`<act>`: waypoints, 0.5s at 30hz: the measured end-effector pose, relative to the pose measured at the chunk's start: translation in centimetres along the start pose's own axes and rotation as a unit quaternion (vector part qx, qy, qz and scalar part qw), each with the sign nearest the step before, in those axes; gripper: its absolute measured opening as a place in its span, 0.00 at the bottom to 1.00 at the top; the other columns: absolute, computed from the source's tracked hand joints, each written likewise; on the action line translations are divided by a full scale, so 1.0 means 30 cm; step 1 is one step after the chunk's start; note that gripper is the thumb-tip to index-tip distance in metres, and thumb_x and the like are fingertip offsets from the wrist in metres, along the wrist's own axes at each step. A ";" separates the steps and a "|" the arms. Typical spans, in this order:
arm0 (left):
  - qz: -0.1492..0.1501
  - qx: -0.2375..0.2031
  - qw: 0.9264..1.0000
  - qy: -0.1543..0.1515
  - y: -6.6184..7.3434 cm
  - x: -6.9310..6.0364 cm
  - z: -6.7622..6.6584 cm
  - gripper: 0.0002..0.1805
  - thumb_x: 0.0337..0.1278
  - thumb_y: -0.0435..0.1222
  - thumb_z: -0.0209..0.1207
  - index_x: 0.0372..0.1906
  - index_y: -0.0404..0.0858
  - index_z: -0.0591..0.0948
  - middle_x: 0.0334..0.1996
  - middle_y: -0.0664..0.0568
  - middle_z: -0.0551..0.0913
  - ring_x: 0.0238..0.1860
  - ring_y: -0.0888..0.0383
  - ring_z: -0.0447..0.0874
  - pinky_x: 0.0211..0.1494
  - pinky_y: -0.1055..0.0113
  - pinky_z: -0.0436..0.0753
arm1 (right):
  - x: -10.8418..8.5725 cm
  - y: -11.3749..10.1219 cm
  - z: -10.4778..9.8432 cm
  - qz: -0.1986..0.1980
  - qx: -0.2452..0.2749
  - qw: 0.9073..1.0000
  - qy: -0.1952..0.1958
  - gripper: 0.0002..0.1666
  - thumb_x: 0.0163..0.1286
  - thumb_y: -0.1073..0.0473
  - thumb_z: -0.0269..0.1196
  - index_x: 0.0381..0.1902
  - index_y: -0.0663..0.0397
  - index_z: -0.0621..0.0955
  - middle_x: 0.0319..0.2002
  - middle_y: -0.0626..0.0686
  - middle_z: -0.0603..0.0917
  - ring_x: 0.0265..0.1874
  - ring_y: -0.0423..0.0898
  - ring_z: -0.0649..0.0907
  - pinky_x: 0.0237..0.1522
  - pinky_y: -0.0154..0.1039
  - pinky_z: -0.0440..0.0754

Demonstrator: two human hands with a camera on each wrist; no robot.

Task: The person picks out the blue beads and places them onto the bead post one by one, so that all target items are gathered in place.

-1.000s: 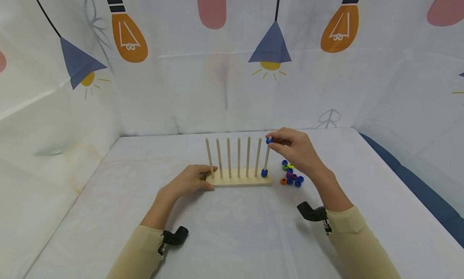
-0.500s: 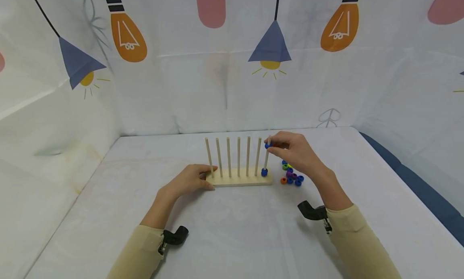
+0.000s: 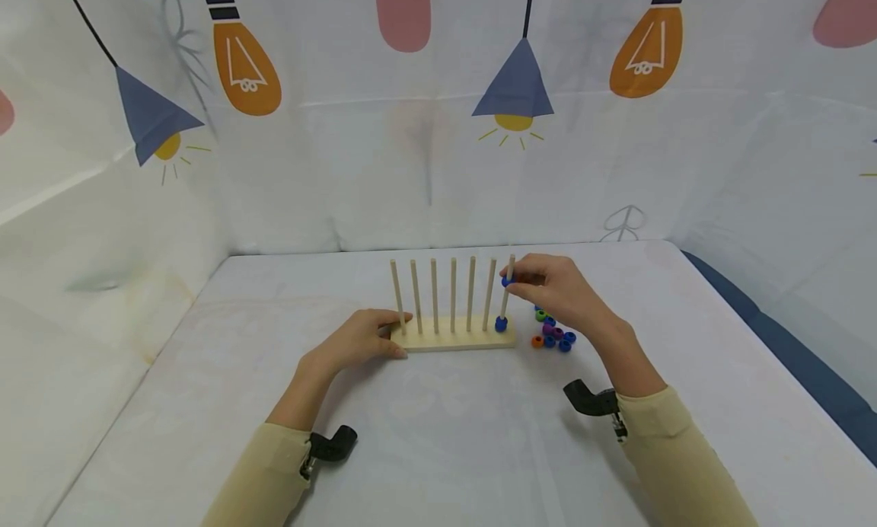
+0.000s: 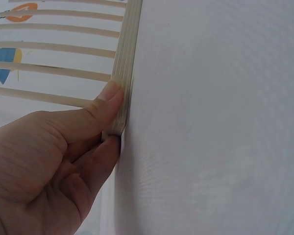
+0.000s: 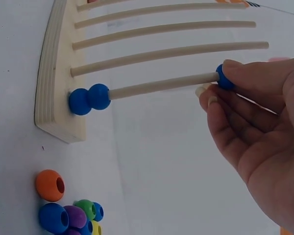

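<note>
A wooden pegboard (image 3: 459, 344) with a row of upright pegs stands on the table. My left hand (image 3: 358, 338) grips its left end; in the left wrist view the thumb (image 4: 110, 91) lies on the base beside the outermost peg. At the opposite end, my right hand (image 3: 558, 287) pinches a blue bead (image 5: 225, 78) between thumb and fingers. That bead is threaded on the rightmost peg (image 5: 161, 84), a little below its tip. Two more blue beads (image 5: 99, 96) sit together at the foot of this same peg. The other pegs carry no beads.
Just right of the pegboard lies a loose cluster of beads: an orange bead (image 5: 50, 185), a green bead (image 5: 85, 209), a purple bead (image 5: 75, 217), and several blue ones. White printed sheeting (image 3: 377, 177) rises behind the white table (image 3: 438, 435).
My right hand has moved down along the rightmost peg, with the pinched blue bead sliding from the tip to slightly lower. The left hand keeps its grip on the base.
</note>
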State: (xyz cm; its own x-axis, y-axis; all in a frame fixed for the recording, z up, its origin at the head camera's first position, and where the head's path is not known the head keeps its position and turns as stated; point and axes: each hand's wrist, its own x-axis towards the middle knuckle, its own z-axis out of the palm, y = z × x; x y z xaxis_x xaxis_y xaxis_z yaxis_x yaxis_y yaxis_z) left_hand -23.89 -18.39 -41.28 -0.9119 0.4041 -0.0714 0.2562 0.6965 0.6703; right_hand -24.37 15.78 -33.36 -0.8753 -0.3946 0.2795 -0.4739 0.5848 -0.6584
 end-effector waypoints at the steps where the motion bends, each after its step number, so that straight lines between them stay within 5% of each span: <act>1: -0.001 -0.001 1.000 0.000 0.000 0.000 0.000 0.36 0.50 0.41 0.73 0.67 0.43 0.76 0.68 0.53 0.76 0.74 0.50 0.66 0.74 0.50 0.69 | 0.000 0.001 0.001 0.002 0.001 1.000 -0.004 0.10 0.69 0.63 0.65 0.47 0.53 0.86 0.42 0.52 0.87 0.41 0.45 0.84 0.45 0.34 0.84; 15: 0.000 -0.004 1.000 0.000 -0.004 0.000 0.000 0.36 0.50 0.40 0.73 0.68 0.43 0.76 0.68 0.53 0.76 0.74 0.49 0.65 0.74 0.50 0.69 | 0.006 0.014 0.022 0.036 -0.007 0.998 -0.051 0.11 0.68 0.63 0.65 0.48 0.53 0.86 0.43 0.53 0.88 0.42 0.48 0.85 0.47 0.47 0.86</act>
State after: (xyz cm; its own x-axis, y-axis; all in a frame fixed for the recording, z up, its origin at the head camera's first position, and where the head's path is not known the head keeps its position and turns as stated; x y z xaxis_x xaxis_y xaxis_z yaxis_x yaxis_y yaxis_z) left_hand -23.93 -18.46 -41.37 -0.9115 0.4049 -0.0717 0.2539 0.6913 0.6764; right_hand -24.65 15.49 -34.05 -0.8933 -0.4208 0.1581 -0.4116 0.6241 -0.6642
